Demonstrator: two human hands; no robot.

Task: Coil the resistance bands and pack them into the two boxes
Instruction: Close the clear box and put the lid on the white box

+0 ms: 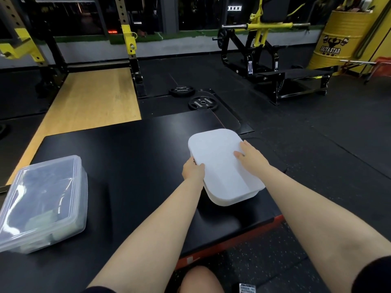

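Your left hand (193, 169), just right of frame centre, grips the near-left edge of the white box (224, 168): the thumb lies on the lid and the fingers are hidden beyond the rim. Your right hand (249, 155) rests flat on the lid surface with fingers straight and relaxed, grasping nothing.

The white box sits right of centre on the black platform (127, 149), close to the platform's right edge. Its lid is on. The contents cannot be seen through the opaque walls.

The clear box (44, 204) stands at the lower left of the frame, well apart from the white box, lid fitted. Dark and pale green shapes show through its walls; these are probably coiled bands, though that cannot be confirmed. No loose band is visible on the platform, so the task appears near its end.

The step in hand appears to be seating the lid on the white box. To do it well:

1. Steady the box with your left hand so it does not slide toward the platform edge.
2. Press down with your flat right palm, working round the rim corner by corner.
3. Check that the lid lies level on all sides.

Two weight plates (202, 102) lie on the floor in the upper centre of the frame, beyond the platform.
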